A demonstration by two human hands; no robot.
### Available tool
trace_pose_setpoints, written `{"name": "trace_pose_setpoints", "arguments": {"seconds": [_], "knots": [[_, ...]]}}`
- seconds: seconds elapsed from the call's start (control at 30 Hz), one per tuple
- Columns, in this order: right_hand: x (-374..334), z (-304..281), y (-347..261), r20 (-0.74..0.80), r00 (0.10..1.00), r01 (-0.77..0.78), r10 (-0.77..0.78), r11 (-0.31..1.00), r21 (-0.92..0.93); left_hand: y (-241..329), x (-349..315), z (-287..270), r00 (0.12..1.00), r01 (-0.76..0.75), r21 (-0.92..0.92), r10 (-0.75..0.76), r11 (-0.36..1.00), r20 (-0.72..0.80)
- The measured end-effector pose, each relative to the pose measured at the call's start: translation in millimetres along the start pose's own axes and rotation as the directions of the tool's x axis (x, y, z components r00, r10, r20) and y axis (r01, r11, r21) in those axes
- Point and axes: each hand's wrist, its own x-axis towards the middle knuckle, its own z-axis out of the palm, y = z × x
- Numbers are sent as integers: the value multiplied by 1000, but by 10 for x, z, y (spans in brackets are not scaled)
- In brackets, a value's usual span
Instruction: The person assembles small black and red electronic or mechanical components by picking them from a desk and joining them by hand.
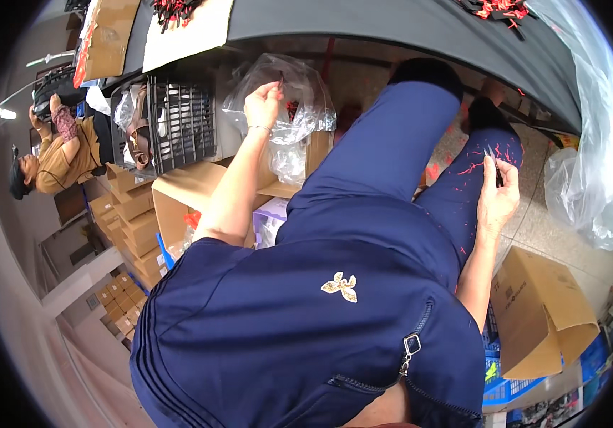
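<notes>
At the left, my left hand [262, 107] is raised at the mouth of a clear plastic bag [310, 93]. Its thumb and fingers are pinched together, and a small dark thing sticks up by the fingertips, too small to name. Inside the bag some red and black bits show. My right hand [499, 196] is closed around small thread snips [490, 155], their pointed metal tips upward, above my right thigh. Scraps of red thread [470, 169] cling to the blue trouser leg there.
A dark-covered table [363, 18] spans the far side, with piles of red and black pieces [503, 10]. Beside me stand a black crate [181, 118], an open carton [542, 314] and hanging plastic sheeting [599, 143]. At far left another person [64, 153] handles a black item.
</notes>
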Motion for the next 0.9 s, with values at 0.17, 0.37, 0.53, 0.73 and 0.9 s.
{"name": "trace_pose_setpoints", "arguments": {"seconds": [0.17,0.37,0.53,0.73,0.9], "knots": [[-1,30,-3,-23,1000,-8,7,1000,-30,-372,27,-82,986,133,358,-87,924,-143],[25,9,53,-77,996,-36,36,999,2,233,-363,139,998,-67,-123,68,990,5],[27,86,56,-86,996,2,2,999,46,1437,-694,379,699,-706,-165,715,689,-12],[-10,7,-18,-108,989,88,-102,987,-133,2606,-577,791,244,-966,-76,969,246,34],[-4,3,42,-143,984,97,-108,992,-82,2943,-224,1172,88,-994,78,989,79,121]]}}
